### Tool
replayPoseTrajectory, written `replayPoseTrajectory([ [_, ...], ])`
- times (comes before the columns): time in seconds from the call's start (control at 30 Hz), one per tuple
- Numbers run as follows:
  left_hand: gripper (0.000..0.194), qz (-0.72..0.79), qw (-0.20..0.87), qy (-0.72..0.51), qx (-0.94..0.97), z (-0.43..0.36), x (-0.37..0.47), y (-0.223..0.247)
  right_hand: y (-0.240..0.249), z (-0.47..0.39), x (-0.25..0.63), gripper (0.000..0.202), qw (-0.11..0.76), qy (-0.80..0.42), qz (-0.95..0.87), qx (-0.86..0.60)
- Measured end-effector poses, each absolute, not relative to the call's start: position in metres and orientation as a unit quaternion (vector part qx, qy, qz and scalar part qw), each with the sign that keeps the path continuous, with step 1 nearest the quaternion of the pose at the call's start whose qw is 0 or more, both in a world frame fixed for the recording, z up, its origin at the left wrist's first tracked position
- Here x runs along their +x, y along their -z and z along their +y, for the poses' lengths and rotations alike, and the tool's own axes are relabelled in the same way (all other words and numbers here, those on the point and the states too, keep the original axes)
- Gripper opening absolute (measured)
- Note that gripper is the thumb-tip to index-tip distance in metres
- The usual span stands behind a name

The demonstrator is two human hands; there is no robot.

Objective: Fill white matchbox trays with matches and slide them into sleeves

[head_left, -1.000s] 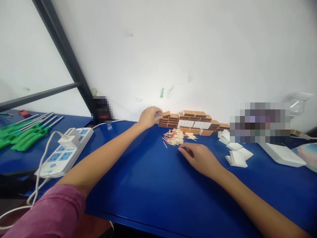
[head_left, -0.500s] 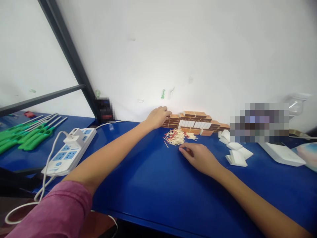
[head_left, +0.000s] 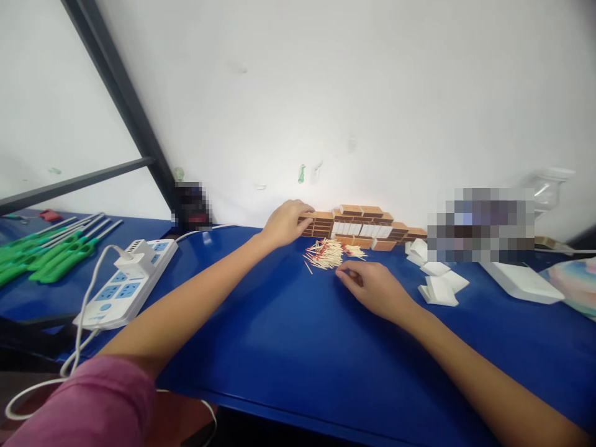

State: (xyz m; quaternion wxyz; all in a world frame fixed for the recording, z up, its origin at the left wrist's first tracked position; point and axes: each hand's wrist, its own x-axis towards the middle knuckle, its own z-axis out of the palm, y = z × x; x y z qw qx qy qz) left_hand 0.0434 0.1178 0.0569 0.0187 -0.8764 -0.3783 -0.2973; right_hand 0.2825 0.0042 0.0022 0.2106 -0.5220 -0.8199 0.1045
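Note:
My left hand (head_left: 289, 223) reaches to the left end of a stack of brown matchboxes (head_left: 386, 218). Its thumb and fingers are closed on a matchbox (head_left: 306, 215) there, partly covered by the fingers. In front of the stack lies a loose pile of red-tipped matches (head_left: 326, 255), with a smaller bunch of matches (head_left: 356, 251) on its right. My right hand (head_left: 372, 287) rests on the blue table (head_left: 279, 335) at the near right edge of the pile. Its fingers are curled in toward the thumb; whether anything is between them is hidden.
White folded pieces (head_left: 438, 290) lie right of my right hand, with a white box (head_left: 526, 282) farther right. A white power strip (head_left: 130, 285) with cables stands on the left, beyond it green-handled tools (head_left: 65, 254). A wall (head_left: 288, 112) rises behind the matchboxes.
My left hand has gone from lying over the stack's left end to having its fingers around a matchbox there. My right hand stays by the matches. The view has shifted slightly.

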Motion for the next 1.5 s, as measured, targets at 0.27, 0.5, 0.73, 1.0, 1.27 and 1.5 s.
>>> replayPoseTrajectory([
  [0.27,0.019,-0.321,-0.026,0.279,-0.905,0.028,0.000,-0.022,-0.035,0.028,0.387,0.026,0.113,0.063,-0.748,-0.650],
  [0.5,0.022,-0.325,0.023,0.318,-0.890,0.026,-0.017,0.000,-0.023,0.049,0.448,0.057,0.117,0.133,-0.674,-0.717],
  [0.73,0.021,-0.306,-0.026,0.322,-0.896,0.014,-0.009,0.000,-0.002,0.065,0.458,0.071,0.134,0.138,-0.716,-0.671],
  [1.0,0.028,-0.332,-0.054,0.288,-0.897,0.010,-0.007,0.000,-0.026,0.012,0.341,0.035,0.221,0.091,-0.844,-0.479],
  [1.27,0.074,-0.319,-0.095,0.199,-0.922,-0.007,0.004,-0.005,0.003,-0.022,0.264,0.040,0.195,0.042,-0.917,-0.345],
  [1.5,0.039,-0.333,-0.117,0.190,-0.916,-0.004,0.007,0.001,-0.004,-0.005,0.289,0.030,0.209,-0.025,-0.891,-0.403],
])
